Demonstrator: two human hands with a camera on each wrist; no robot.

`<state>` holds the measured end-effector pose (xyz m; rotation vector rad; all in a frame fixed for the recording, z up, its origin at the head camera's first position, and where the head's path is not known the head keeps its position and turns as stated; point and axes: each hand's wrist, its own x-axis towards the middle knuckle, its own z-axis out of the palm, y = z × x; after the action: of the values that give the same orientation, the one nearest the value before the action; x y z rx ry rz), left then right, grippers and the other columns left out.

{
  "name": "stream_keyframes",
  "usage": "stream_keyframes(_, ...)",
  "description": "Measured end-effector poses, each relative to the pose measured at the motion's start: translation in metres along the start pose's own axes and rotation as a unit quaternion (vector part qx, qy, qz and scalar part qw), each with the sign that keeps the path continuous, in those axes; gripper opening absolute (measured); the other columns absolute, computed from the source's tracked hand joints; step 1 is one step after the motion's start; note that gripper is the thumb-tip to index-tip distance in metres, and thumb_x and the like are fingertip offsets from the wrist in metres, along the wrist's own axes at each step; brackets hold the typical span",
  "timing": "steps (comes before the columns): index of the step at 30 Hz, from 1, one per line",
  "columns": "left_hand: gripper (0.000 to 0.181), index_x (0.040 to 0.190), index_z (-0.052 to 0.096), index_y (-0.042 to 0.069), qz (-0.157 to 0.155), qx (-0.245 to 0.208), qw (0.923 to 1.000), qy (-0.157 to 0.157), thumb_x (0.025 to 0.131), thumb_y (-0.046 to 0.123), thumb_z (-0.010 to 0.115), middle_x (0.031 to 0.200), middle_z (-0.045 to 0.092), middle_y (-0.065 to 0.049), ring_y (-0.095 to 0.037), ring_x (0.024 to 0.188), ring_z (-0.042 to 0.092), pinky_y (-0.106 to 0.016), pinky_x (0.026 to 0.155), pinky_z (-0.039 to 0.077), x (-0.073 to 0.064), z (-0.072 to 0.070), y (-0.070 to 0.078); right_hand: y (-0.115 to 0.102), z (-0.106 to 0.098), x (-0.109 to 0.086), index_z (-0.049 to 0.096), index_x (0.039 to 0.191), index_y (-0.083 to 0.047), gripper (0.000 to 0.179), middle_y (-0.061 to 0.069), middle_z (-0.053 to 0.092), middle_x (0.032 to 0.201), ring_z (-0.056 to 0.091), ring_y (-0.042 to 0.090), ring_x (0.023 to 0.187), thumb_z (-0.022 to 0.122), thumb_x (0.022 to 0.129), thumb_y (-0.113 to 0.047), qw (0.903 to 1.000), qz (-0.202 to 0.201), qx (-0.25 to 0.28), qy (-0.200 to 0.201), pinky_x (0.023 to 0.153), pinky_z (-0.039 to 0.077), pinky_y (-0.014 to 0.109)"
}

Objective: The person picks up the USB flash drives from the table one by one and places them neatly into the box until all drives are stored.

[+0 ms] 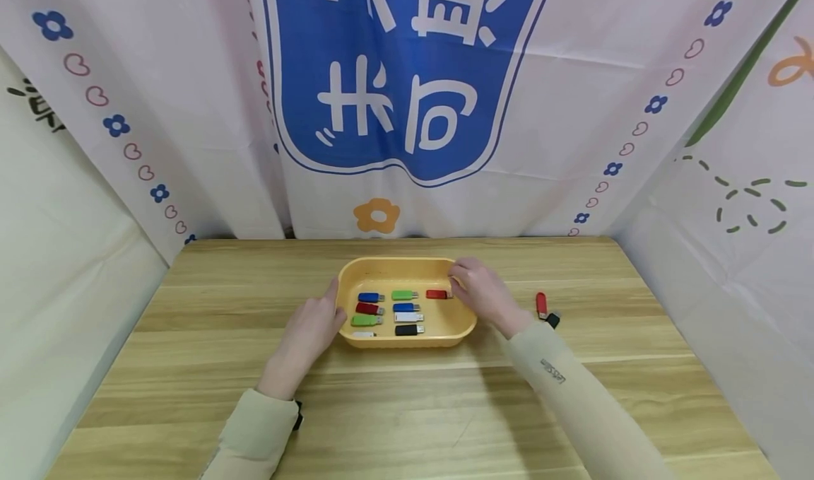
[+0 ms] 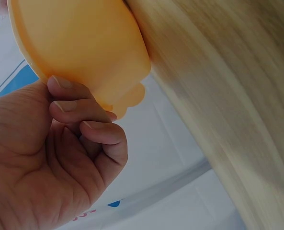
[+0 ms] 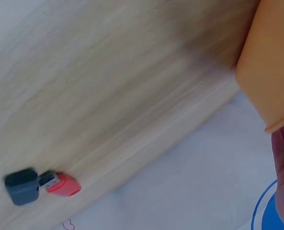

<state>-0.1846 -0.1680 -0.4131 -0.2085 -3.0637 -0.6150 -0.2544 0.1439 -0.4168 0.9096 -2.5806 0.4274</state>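
A yellow plastic tray [image 1: 407, 342] with rounded corners sits on the table. In it lie several USB sticks, among them blue [image 1: 368, 297], green [image 1: 402, 295], dark red [image 1: 366, 309], white [image 1: 405, 317] and black ones [image 1: 407, 330]. My left hand [image 1: 315, 326] grips the tray's left end, its fingers [image 2: 67, 106] curled against the outer wall in the left wrist view. My right hand [image 1: 481, 290] reaches over the right end, fingertips right by the plug end of a red USB stick [image 1: 437, 294]. The tray wall hides those fingertips in the right wrist view; I cannot tell whether they pinch the stick.
On the table right of the tray lie another red USB stick [image 1: 541, 305] and a small black piece [image 1: 553, 319], close together. A printed white cloth [image 1: 318, 204] hangs behind the wooden table [image 1: 407, 409], with white cloth on both sides.
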Motion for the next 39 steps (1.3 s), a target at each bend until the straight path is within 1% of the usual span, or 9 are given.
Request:
stream_keyframes(3, 0.063, 0.151, 0.033, -0.008, -0.001, -0.002, 1.0000, 0.000, 0.094, 0.011, 0.055, 0.053, 0.041, 0.000, -0.011, 0.043, 0.036, -0.024, 0.042, 0.028, -0.001, 0.000, 0.001, 0.005, -0.008, -0.006, 0.074, 0.093, 0.000, 0.008, 0.011, 0.071, 0.096, 0.067, 0.026, 0.092, 0.070, 0.086, -0.001, 0.9999, 0.003, 0.007, 0.012, 0.081, 0.058, 0.038)
stream_keyframes(6, 0.063, 0.151, 0.033, -0.008, -0.001, -0.004, 1.0000, -0.002, 0.095, 0.011, 0.055, 0.053, 0.041, 0.001, -0.011, 0.044, 0.036, -0.024, 0.042, 0.029, -0.001, 0.000, 0.001, 0.010, -0.015, -0.011, 0.074, 0.095, 0.000, 0.009, 0.012, 0.071, 0.097, 0.068, 0.028, 0.093, 0.070, 0.087, -0.002, 0.9996, 0.022, 0.012, 0.016, 0.082, 0.058, 0.039)
stream_keyframes(11, 0.063, 0.151, 0.032, -0.008, 0.003, -0.008, 1.0000, -0.002, 0.095, 0.011, 0.054, 0.053, 0.042, 0.000, -0.011, 0.043, 0.037, -0.024, 0.042, 0.029, -0.001, 0.000, 0.001, 0.018, -0.023, -0.022, 0.073, 0.098, 0.000, 0.012, 0.014, 0.071, 0.101, 0.067, 0.031, 0.098, 0.070, 0.089, -0.006, 0.9973, 0.067, 0.022, 0.020, 0.087, 0.057, 0.043)
stream_keyframes(14, 0.063, 0.151, 0.032, -0.009, 0.009, -0.006, 0.9999, -0.001, 0.095, 0.011, 0.054, 0.053, 0.043, 0.000, -0.011, 0.043, 0.037, -0.024, 0.041, 0.029, -0.001, 0.000, 0.001, 0.022, -0.027, -0.028, 0.073, 0.102, 0.000, 0.015, 0.015, 0.071, 0.105, 0.067, 0.032, 0.101, 0.068, 0.091, -0.009, 0.9934, 0.110, 0.025, 0.021, 0.087, 0.057, 0.045)
stream_keyframes(18, 0.063, 0.151, 0.031, -0.009, 0.005, -0.005, 1.0000, -0.005, 0.096, 0.012, 0.054, 0.053, 0.043, 0.000, -0.011, 0.043, 0.038, -0.024, 0.041, 0.030, 0.000, 0.000, 0.000, 0.027, -0.032, -0.037, 0.070, 0.109, 0.000, 0.022, 0.018, 0.070, 0.108, 0.067, 0.032, 0.100, 0.065, 0.093, -0.014, 0.9815, 0.188, 0.030, 0.017, 0.086, 0.057, 0.045)
stream_keyframes(24, 0.062, 0.150, 0.033, -0.009, 0.008, -0.005, 1.0000, 0.002, 0.095, 0.011, 0.054, 0.053, 0.044, -0.001, -0.012, 0.043, 0.038, -0.024, 0.041, 0.030, 0.000, 0.000, 0.000, 0.039, -0.042, -0.052, 0.066, 0.115, 0.006, 0.033, 0.023, 0.069, 0.105, 0.065, 0.036, 0.096, 0.065, 0.094, -0.019, 0.9558, 0.290, 0.048, 0.015, 0.084, 0.055, 0.049)
stream_keyframes(28, 0.062, 0.150, 0.034, -0.009, 0.014, -0.003, 0.9999, 0.007, 0.095, 0.010, 0.054, 0.053, 0.044, -0.001, -0.012, 0.043, 0.039, -0.024, 0.041, 0.030, 0.000, 0.001, 0.000, 0.047, -0.050, -0.064, 0.064, 0.118, 0.009, 0.039, 0.026, 0.067, 0.105, 0.064, 0.038, 0.096, 0.064, 0.094, -0.022, 0.9374, 0.345, 0.050, -0.006, 0.084, 0.053, 0.050)
stream_keyframes(32, 0.063, 0.150, 0.033, -0.010, 0.015, -0.004, 0.9999, 0.004, 0.095, 0.011, 0.054, 0.053, 0.043, -0.001, -0.012, 0.043, 0.039, -0.025, 0.041, 0.030, 0.001, 0.000, 0.000, 0.056, -0.056, -0.075, 0.063, 0.118, 0.012, 0.042, 0.029, 0.067, 0.106, 0.065, 0.040, 0.097, 0.065, 0.094, -0.023, 0.9271, 0.372, 0.038, -0.026, 0.085, 0.053, 0.052)
stream_keyframes(39, 0.063, 0.151, 0.032, -0.009, 0.009, -0.002, 1.0000, -0.001, 0.095, 0.012, 0.054, 0.053, 0.043, -0.001, -0.012, 0.043, 0.038, -0.025, 0.041, 0.030, 0.000, 0.001, -0.001, 0.066, -0.056, -0.091, 0.064, 0.113, 0.018, 0.046, 0.036, 0.065, 0.109, 0.063, 0.047, 0.101, 0.067, 0.093, -0.024, 0.9229, 0.381, 0.013, -0.052, 0.089, 0.052, 0.055)
